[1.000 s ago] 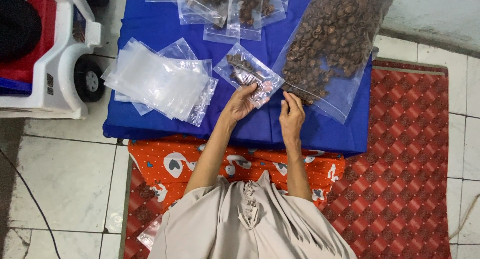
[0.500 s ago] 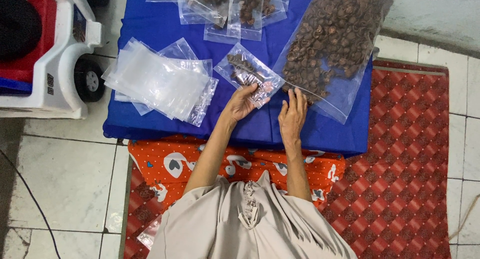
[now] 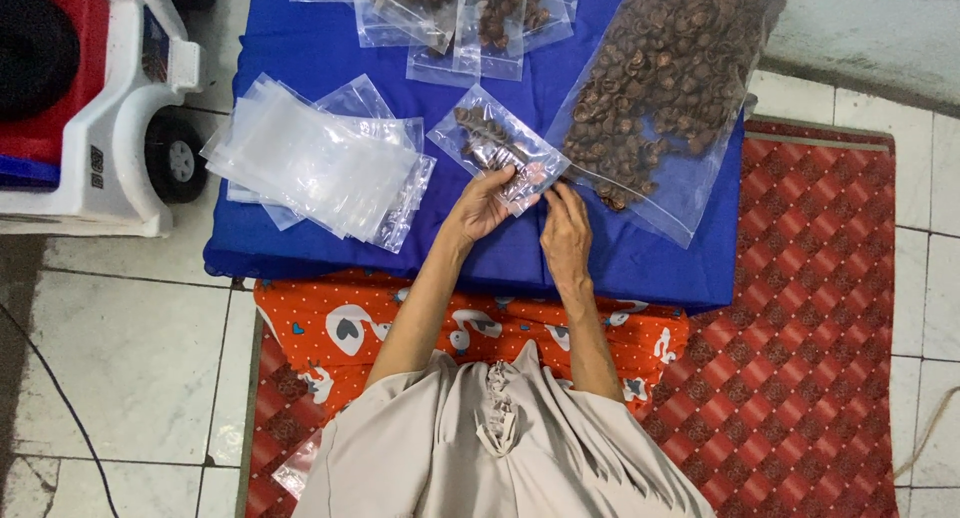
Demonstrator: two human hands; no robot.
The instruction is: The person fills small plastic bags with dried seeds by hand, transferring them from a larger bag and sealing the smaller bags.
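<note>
even soft daylight, faint shadows, mild glare on clear bags (image 3: 315, 163), sharp focus, slight edge distortion.

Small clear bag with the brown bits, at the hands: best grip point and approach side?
Pinch the small bag at its near edge, coming from the person's side. That end looks flat and mostly free of contents, while the brown pieces sit towards the far end. The left hand already holds that edge, and the right hand is at the same corner.
</note>
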